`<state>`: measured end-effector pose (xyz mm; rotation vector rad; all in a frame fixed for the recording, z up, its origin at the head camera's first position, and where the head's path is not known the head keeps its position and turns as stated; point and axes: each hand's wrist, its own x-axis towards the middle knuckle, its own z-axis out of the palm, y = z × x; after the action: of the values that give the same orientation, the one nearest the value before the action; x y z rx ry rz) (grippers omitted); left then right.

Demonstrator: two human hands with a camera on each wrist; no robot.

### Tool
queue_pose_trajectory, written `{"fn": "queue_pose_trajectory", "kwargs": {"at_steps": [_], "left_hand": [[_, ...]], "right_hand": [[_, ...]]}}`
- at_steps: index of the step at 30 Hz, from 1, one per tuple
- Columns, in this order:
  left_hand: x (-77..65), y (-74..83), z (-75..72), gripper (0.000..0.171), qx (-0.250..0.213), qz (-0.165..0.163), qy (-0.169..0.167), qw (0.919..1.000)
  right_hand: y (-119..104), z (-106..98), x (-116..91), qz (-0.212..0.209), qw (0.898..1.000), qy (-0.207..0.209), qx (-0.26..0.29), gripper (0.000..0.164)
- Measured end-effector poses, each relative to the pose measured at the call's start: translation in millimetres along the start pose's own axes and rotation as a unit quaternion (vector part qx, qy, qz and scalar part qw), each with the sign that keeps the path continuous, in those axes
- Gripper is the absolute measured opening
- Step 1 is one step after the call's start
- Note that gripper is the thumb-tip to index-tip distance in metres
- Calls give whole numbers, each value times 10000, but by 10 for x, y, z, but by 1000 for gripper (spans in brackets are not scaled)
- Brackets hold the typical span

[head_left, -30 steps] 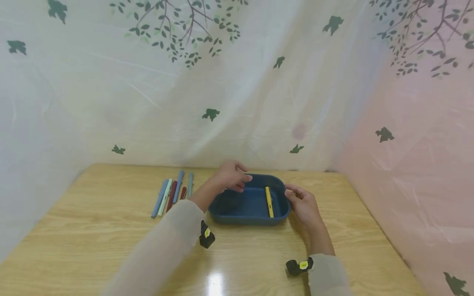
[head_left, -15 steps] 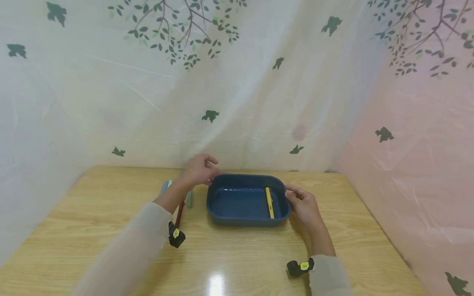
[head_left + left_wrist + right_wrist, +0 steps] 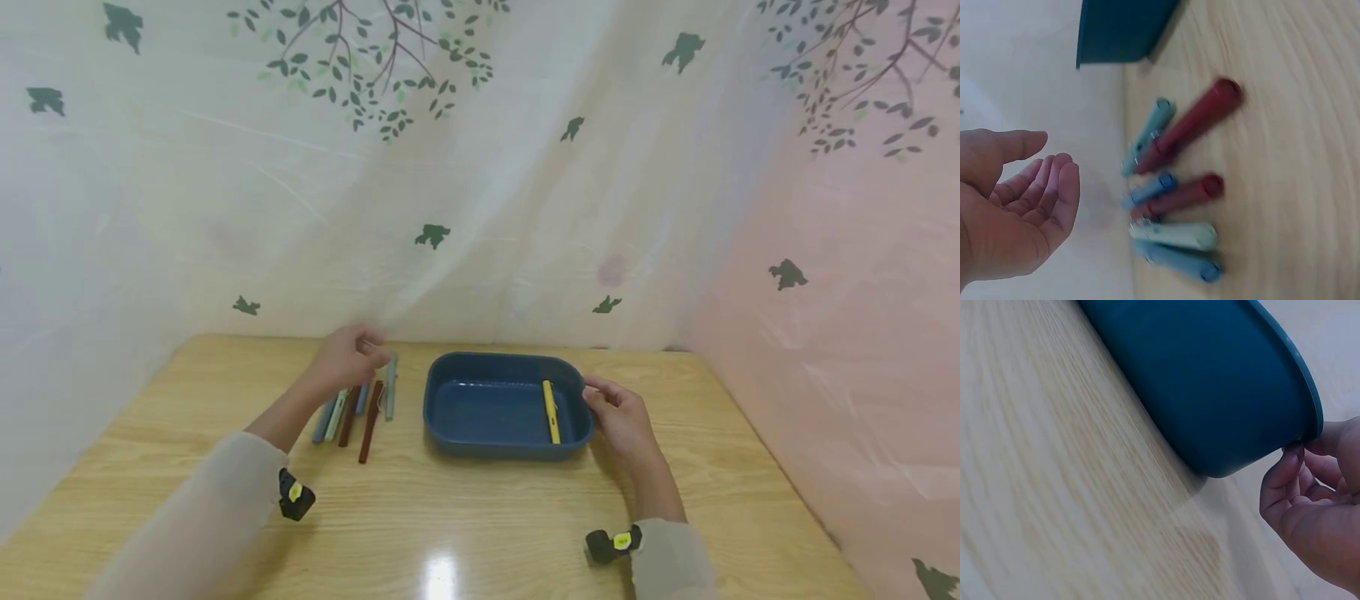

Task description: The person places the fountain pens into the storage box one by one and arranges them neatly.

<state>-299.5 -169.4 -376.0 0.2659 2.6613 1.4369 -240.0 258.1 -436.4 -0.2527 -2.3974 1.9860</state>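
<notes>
My left hand [image 3: 347, 362] hovers over a group of pens, fingers loosely bent and nothing between them. In the left wrist view, its palm and fingers [image 3: 1066, 194] show apart from the pens. The group has two dark red pens [image 3: 371, 421], a mint pen [image 3: 337, 417], a grey-green pen [image 3: 391, 387] and two blue pens [image 3: 1179, 259]. To their right stands a dark blue rectangular box [image 3: 495, 451] with a yellow pen [image 3: 551, 412] lying inside near its right end. My right hand [image 3: 621, 421] pinches the rim at that end, thumb and fingertips meeting there.
Everything rests on a light wooden table [image 3: 480, 517]. A pale curtain [image 3: 480, 275] printed with leaves and birds hangs right behind the table's back edge. A pinkish curtain [image 3: 840, 350] borders the right side. Each wrist wears a small black camera [image 3: 296, 496].
My left hand has swung left from over the box to over the pens, its fingers staying loose. The right hand keeps its place on the box rim, and the yellow pen has not moved.
</notes>
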Motion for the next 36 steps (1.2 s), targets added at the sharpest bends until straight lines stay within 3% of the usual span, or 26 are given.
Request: {"fn": "queue_pose_trajectory", "kwargs": {"at_steps": [10,18,36], "left_hand": [[-179,-344,-213,50,310,-402,17,9987],[-260,-565,-248,45,573,-583,42,9966],[-296,-737,-297,52,381,-1061,-107,9936]], "right_hand": [[-27,-17,-38,59,10000,-43,-10,41],[6,-8,-22,68,10000,-26,-17,41],[-1,-20,22,124,9999,-28,-15,40]]}}
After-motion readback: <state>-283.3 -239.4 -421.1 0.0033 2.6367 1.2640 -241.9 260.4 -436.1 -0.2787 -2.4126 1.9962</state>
